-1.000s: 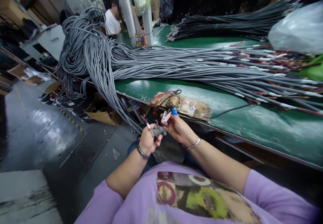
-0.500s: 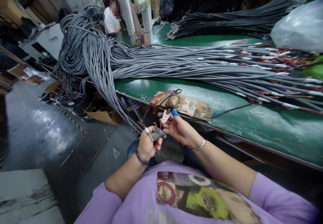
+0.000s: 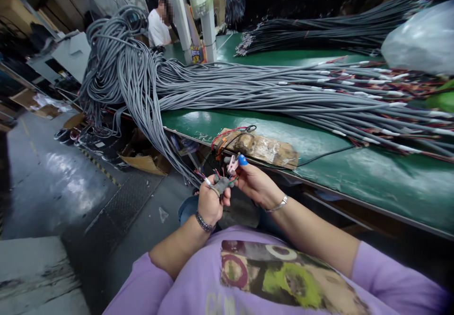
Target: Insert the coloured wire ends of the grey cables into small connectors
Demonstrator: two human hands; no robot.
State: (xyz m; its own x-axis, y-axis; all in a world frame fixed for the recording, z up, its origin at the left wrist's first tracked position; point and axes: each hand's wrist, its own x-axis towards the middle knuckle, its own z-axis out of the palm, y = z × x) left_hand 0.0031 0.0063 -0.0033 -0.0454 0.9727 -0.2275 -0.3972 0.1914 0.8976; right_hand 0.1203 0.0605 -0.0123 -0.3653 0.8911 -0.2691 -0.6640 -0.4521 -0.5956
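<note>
1. Across the green counter (image 3: 326,173), stretching from side to side, probably chosen to suit long cables laid out straight.
2. On top, with the bundle of grey cables (image 3: 227,85), laid roughly parallel, white-sleeved ends together at one side and looped slack heaped at the other; likely to keep ends sorted and within reach.
3. Farther back, with the dark cable bundle (image 3: 319,33) lying apart from the grey, perhaps to avoid mixing.
4. Near the front edge, with the wooden board (image 3: 288,155) flat just beyond both hands, presumably for a short reach.
5. With the left grip (image 3: 208,206) curled tightly around the grey lumpy piece (image 3: 222,184), low before the body and just off the counter's near edge; seemingly to steady it. Too small to identify exactly.
6. With the right grip (image 3: 257,186) apparently pinching the pink clip (image 3: 233,165) between thumb and finger, just above the grey piece, probably for fine control.
7. On the right thumb, under the blue cover (image 3: 242,160), perhaps protected against wear.
8. Among the thin wires (image 3: 217,173), fanned upward from the grey piece, seemingly left uncovered for access.
</note>
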